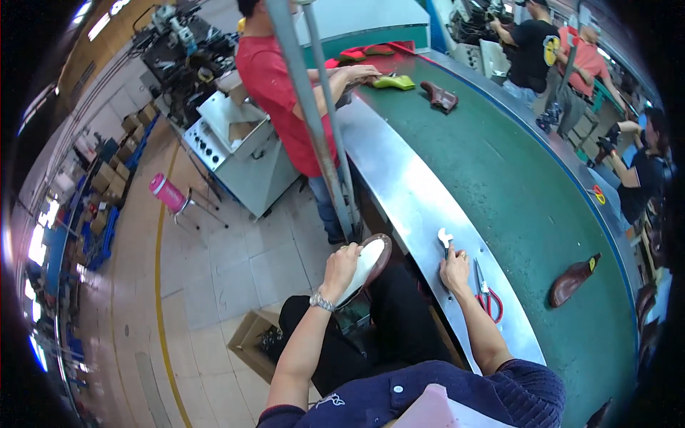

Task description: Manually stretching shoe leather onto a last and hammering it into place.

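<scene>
My left hand is closed around a brown shoe upper, held tilted above my lap. Its pale white underside is turned up. A watch circles that wrist. Over the metal ledge, my right hand is closed on the dark handle of a tool with a pale, forked, wrench-like head; its exact kind is unclear. Just right of this hand lie red-handled scissors, blades pointing away from me.
Beside the ledge runs a green belt carrying a brown shoe, another brown shoe and a lime-green shoe last. A co-worker in red stands beyond a metal post. A cardboard box sits below left.
</scene>
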{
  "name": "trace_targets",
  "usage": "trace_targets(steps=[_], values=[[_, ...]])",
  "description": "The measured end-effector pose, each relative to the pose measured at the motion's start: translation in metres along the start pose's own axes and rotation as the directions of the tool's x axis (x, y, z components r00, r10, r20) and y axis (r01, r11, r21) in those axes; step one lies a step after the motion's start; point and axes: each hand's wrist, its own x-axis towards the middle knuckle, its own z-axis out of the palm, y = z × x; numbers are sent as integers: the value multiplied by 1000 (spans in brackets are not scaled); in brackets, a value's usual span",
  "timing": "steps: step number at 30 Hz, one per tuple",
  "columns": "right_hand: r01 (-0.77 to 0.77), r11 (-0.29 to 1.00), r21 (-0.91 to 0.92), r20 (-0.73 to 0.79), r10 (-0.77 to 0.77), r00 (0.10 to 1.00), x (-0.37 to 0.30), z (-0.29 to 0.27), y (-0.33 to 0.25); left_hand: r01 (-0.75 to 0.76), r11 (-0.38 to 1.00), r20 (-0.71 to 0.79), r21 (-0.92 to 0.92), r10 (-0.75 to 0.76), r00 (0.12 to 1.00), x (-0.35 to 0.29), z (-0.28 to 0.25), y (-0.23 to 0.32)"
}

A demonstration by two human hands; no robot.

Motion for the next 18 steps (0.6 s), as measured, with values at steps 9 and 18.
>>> trace_targets(steps=[9, 18], values=[[-478, 461, 747, 611, -193, 768, -2, -83, -42, 111, 984, -48, 138, -105, 993, 4, -2, -13], [-15, 772, 636, 726, -591, 352, 17, -122, -124, 226, 965, 299, -134, -178, 938, -31, -28, 12]])
